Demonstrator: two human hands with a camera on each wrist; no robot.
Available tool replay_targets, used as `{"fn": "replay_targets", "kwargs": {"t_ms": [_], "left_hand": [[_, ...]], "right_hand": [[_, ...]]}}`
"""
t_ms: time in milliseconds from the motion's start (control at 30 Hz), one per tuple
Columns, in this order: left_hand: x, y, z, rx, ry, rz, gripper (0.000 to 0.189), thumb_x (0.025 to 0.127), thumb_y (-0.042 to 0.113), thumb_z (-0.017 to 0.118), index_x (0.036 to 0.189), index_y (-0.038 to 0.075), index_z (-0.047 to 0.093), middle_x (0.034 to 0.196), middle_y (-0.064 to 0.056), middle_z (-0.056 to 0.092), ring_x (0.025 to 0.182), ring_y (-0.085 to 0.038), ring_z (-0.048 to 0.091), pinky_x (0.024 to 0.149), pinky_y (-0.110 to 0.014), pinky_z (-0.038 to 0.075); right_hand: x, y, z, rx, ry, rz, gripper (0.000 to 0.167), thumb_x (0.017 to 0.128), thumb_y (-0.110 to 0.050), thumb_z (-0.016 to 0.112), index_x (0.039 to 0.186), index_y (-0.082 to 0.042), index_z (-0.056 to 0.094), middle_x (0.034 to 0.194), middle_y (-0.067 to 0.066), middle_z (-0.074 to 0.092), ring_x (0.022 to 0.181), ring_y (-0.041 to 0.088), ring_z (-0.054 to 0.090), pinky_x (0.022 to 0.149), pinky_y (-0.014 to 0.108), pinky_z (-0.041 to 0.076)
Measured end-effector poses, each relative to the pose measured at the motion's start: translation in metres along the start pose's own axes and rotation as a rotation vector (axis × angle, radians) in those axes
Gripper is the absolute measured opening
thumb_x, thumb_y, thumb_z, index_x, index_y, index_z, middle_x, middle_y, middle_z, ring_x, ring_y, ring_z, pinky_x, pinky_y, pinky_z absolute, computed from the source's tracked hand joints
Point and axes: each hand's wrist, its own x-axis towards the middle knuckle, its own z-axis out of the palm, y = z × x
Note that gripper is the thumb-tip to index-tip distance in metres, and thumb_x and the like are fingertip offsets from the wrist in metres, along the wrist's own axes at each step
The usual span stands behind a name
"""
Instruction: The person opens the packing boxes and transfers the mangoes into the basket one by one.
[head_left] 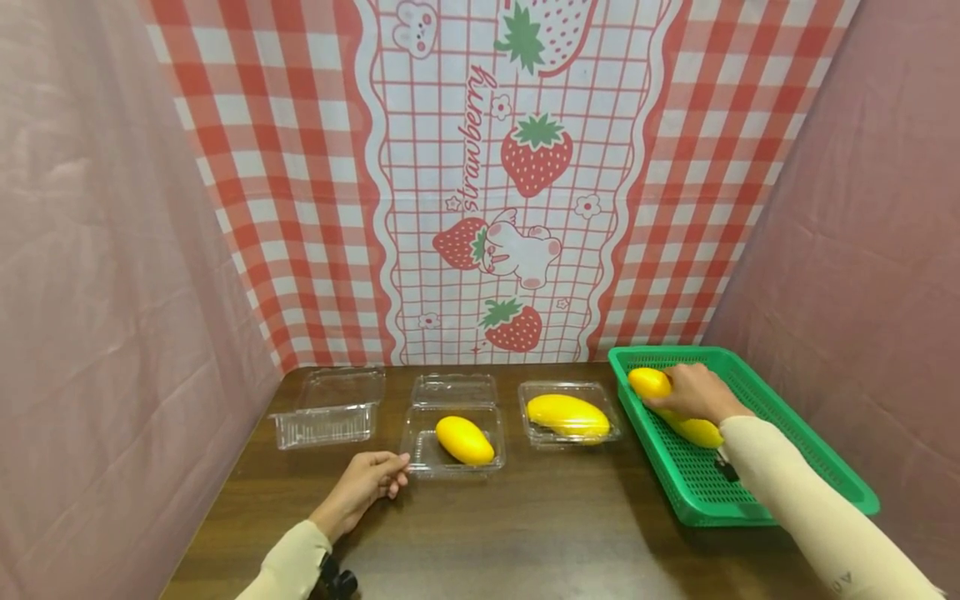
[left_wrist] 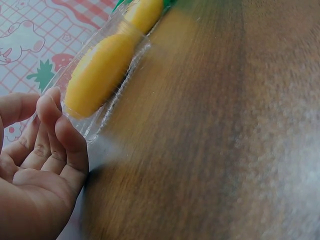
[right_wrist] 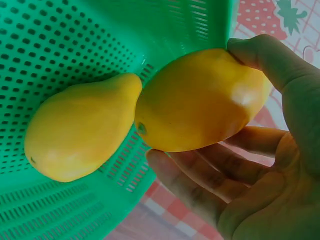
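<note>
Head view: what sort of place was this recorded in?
Probably a small cloth-screened tabletop booth, though the wider room is out of view. Pinkish cloth hangs at both sides, and a strawberry-print cloth with red checks stands behind the wooden table.

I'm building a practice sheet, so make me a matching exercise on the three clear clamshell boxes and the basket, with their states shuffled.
1. Left clamshell box
2. Middle clamshell box
3. Right clamshell box
4. Green plastic basket

A. Closed over a yellow mango
B. Open, no fruit inside
C. Right hand over it, gripping a fruit
D. Open, one fruit inside

Pairs: 1-B, 2-D, 3-A, 4-C
</note>
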Motion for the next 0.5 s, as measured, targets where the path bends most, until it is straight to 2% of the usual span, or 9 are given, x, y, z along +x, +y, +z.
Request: {"fn": "replay_targets", "kwargs": {"t_ms": [233,500], "left_hand": [[-0.001,-0.003,-0.002,-0.013,-0.01,0.002,0.03,0.101,0.017,0.067,0.102,-0.013,0.065,0.077,-0.003,0.066,0.064,-0.009,0.054,0.061,-0.022,0.049],[-0.001,-0.002,-0.002,-0.017,-0.019,0.007,0.031,0.101,0.018,0.067,0.102,-0.013,0.065,0.077,-0.003,0.065,0.064,-0.009,0.054,0.06,-0.021,0.049]], "right_hand": [[-0.003,0.012,0.006,0.015,-0.094,0.095,0.039,0.089,-0.037,0.076,0.086,-0.002,0.058,0.073,0.008,0.05,0.063,0.023,0.049,0.057,0.035,0.04],[-0.004,0.022,0.014,0.02,-0.168,0.18,0.047,0.088,-0.036,0.077,0.097,0.005,0.056,0.081,0.013,0.054,0.068,0.028,0.053,0.057,0.037,0.047]]}}
